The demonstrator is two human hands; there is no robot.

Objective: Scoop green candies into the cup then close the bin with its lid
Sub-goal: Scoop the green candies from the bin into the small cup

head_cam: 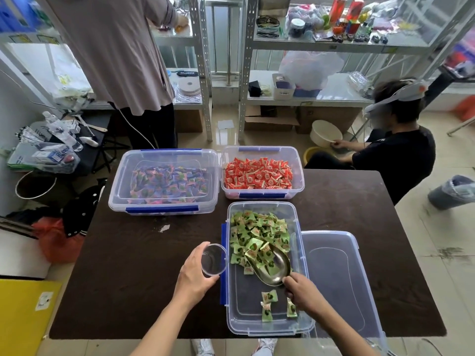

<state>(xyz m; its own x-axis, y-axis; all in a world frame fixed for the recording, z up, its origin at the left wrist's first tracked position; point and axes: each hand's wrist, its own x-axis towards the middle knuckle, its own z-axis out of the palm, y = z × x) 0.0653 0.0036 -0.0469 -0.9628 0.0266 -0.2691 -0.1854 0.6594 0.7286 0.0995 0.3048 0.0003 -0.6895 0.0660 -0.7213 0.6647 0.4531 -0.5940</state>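
Now left hand (pixel 195 274) fingers wrapped on cup (pixel 213 259) at bin (pixel 259 327) rim; right hand (pixel 300 291) fingers clamped on scoop (pixel 273 265).

Dark brown table (pixel 144 265) is sitting on a pale tiled floor (pixel 437 242), daylight coming in w/ a glare patch behind. Grey metal shelving (pixel 203 73) is lining the back, holding cluttered bits & a white plastic bag (pixel 308 65). Cardboard boxes (pixel 270 119) are lying under the shelves. A yellow board (pixel 23 314) is resting bottom left; a small black side table (pixel 95 147) is standing left, piled w/ stuff.
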